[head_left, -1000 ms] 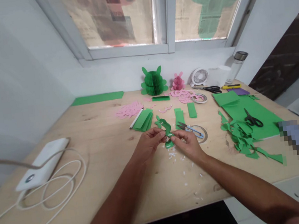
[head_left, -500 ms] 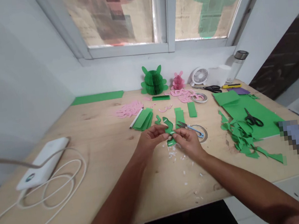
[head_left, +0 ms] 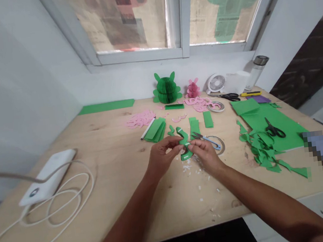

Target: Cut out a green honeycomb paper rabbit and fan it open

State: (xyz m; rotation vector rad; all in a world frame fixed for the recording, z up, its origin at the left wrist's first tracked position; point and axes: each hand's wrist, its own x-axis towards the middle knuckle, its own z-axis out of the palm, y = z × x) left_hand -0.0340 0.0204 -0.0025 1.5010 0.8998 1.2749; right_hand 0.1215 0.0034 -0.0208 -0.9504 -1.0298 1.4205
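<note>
A curvy green paper cutout (head_left: 183, 134) with small white strips on it is held between both hands above the table. My left hand (head_left: 166, 151) pinches its left side with thumb and fingertips. On the other side, the fingertips of my right hand (head_left: 204, 151) are closed at its middle, near a white strip. Beyond my right hand lie blue-handled thread snips (head_left: 207, 139) on a tape roll (head_left: 222, 145). Tiny white scraps (head_left: 188, 168) are scattered below the hands. Behind them are green paper strips (head_left: 194, 127) and a fanned stack of green paper (head_left: 155, 130).
At the back stand a green honeycomb paper figure (head_left: 167, 90), a smaller pink one (head_left: 193, 89) and a white fan (head_left: 216, 83). Black scissors (head_left: 274, 128) and green offcuts (head_left: 265, 150) lie right. A white power bank (head_left: 48, 176) with a looped cable is left.
The fingers have shifted slightly on the green cutout, and more of its lower end now shows. The view has moved a little; the things on the table stay put.
</note>
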